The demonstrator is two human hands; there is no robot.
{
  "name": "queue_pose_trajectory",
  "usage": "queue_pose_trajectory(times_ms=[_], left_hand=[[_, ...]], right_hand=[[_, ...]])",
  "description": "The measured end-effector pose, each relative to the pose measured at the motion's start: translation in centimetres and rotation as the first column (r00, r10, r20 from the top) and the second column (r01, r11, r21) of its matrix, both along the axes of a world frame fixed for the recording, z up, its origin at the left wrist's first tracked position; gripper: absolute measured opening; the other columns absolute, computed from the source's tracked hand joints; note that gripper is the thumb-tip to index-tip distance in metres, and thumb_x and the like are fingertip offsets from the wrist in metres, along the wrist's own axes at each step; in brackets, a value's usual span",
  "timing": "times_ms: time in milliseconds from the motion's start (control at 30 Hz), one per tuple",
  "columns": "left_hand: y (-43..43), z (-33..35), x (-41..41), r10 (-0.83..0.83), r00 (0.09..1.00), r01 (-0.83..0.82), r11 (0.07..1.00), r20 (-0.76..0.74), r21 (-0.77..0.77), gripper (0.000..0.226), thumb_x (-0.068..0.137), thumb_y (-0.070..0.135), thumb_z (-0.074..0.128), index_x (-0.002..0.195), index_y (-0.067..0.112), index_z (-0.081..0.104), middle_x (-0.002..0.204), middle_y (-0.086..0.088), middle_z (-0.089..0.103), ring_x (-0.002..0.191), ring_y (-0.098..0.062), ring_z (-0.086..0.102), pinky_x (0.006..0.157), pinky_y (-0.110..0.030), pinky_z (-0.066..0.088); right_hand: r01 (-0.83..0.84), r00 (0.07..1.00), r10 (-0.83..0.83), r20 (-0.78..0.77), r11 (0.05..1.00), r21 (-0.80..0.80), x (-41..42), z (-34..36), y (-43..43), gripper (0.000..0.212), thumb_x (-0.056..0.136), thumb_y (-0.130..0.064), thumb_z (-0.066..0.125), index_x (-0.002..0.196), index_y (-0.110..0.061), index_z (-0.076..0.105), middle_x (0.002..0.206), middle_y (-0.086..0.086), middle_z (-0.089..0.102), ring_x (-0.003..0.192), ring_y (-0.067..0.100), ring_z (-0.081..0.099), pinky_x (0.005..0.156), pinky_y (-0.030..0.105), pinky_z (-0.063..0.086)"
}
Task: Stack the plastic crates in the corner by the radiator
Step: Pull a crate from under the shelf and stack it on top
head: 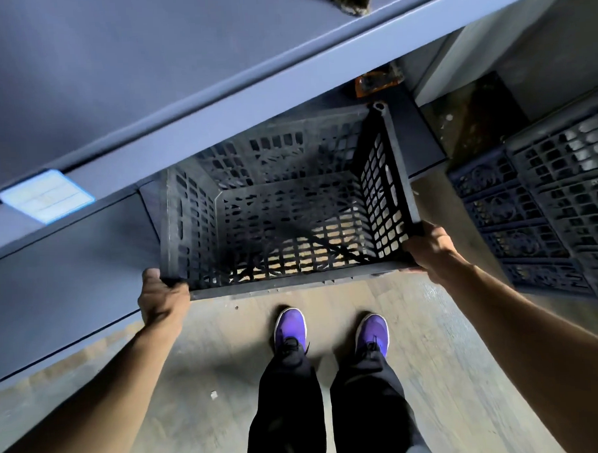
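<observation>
Head view: your left hand (162, 297) and right hand (428, 248) each curl their fingers round a near corner of the black lattice-walled plastic crate (283, 210), centre frame, held above the floor against the grey shelving (216, 93). Another black plastic crate (543, 208) lies at right.

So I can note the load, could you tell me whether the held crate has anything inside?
No, the black crate is empty; the floor shows through its lattice bottom.
</observation>
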State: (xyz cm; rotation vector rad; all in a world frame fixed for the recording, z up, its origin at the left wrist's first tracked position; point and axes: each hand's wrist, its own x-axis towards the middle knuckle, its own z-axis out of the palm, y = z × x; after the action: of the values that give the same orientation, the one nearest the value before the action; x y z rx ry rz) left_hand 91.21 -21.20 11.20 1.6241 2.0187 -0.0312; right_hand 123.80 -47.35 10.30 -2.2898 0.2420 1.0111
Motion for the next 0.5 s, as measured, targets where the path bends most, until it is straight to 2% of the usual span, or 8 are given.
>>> queue_pose_trajectory(times_ms=[100,167,267,333,400,467,500], left_hand=[[-0.9,1.6,0.1,-0.043,0.999,0.043,0.999,0.026,0.0,0.022,0.087,0.012,0.065,0.105,0.008,0.056,0.089,-0.01,0.059,0.085,-0.033,0.058,0.068,-0.033,0.04],[-1.5,2.8,0.3,-0.075,0.996,0.075,0.997,0.042,-0.008,0.02,0.087,0.015,0.066,0.103,0.009,0.057,0.09,-0.013,0.064,0.087,-0.035,0.061,0.07,-0.035,0.045],[-2.7,5.3,1.0,-0.126,0.988,0.13,0.99,0.093,-0.046,0.018,0.086,0.018,0.066,0.099,0.012,0.056,0.092,-0.014,0.067,0.088,-0.037,0.063,0.075,-0.038,0.051],[-3.1,6.4,1.3,-0.163,0.977,0.177,0.979,0.134,-0.099,0.017,0.085,0.02,0.066,0.096,0.017,0.054,0.089,-0.011,0.065,0.085,-0.034,0.063,0.077,-0.039,0.055],[-3.3,6.7,1.4,-0.194,0.965,0.221,0.963,0.173,-0.151,0.022,0.079,0.025,0.065,0.093,0.023,0.049,0.088,-0.011,0.065,0.085,-0.036,0.067,0.076,-0.051,0.06],[-2.8,4.9,0.9,-0.218,0.957,0.257,0.943,0.194,-0.212,0.023,0.076,0.028,0.064,0.092,0.026,0.047,0.088,-0.011,0.065,0.084,-0.036,0.069,0.072,-0.056,0.06],[-2.7,4.8,1.3,-0.243,0.947,0.288,0.932,0.208,-0.221,0.024,0.075,0.029,0.063,0.092,0.026,0.047,0.088,-0.01,0.065,0.082,-0.035,0.07,0.072,-0.055,0.06]], right_hand=[[0.005,1.0,-0.004,0.015,0.999,-0.038,-0.8,2.7,-2.4,0.039,0.084,0.006,0.057,0.114,-0.017,0.07,0.099,0.009,0.068,0.087,0.027,0.066,0.073,0.036,0.057],[0.025,1.0,-0.025,-0.001,0.998,-0.064,-1.7,4.9,-4.4,0.034,0.085,0.006,0.058,0.105,-0.019,0.068,0.097,0.013,0.069,0.08,0.027,0.067,0.065,0.034,0.056],[0.104,0.994,-0.105,-0.011,0.991,-0.083,-3.4,8.3,-7.8,0.024,0.086,0.007,0.055,0.086,-0.016,0.063,0.091,0.019,0.068,0.078,0.033,0.068,0.067,0.046,0.059],[0.146,0.988,-0.149,-0.029,0.985,-0.093,-4.4,10.2,-10.1,0.027,0.087,0.008,0.052,0.075,-0.015,0.057,0.085,0.022,0.065,0.075,0.034,0.065,0.068,0.052,0.058],[0.177,0.983,-0.18,-0.022,0.978,-0.111,-5.4,12.1,-12.6,0.025,0.085,0.006,0.053,0.072,-0.015,0.056,0.082,0.022,0.065,0.076,0.039,0.069,0.071,0.061,0.057],[0.231,0.973,-0.231,0.014,0.964,-0.133,-6.4,13.4,-15.0,0.019,0.082,0.002,0.056,0.073,-0.014,0.057,0.081,0.019,0.067,0.08,0.042,0.072,0.071,0.061,0.057],[0.271,0.962,-0.27,0.029,0.951,-0.147,-6.9,14.7,-16.0,0.019,0.083,0.001,0.057,0.073,-0.015,0.057,0.08,0.017,0.067,0.077,0.039,0.071,0.069,0.056,0.06]])
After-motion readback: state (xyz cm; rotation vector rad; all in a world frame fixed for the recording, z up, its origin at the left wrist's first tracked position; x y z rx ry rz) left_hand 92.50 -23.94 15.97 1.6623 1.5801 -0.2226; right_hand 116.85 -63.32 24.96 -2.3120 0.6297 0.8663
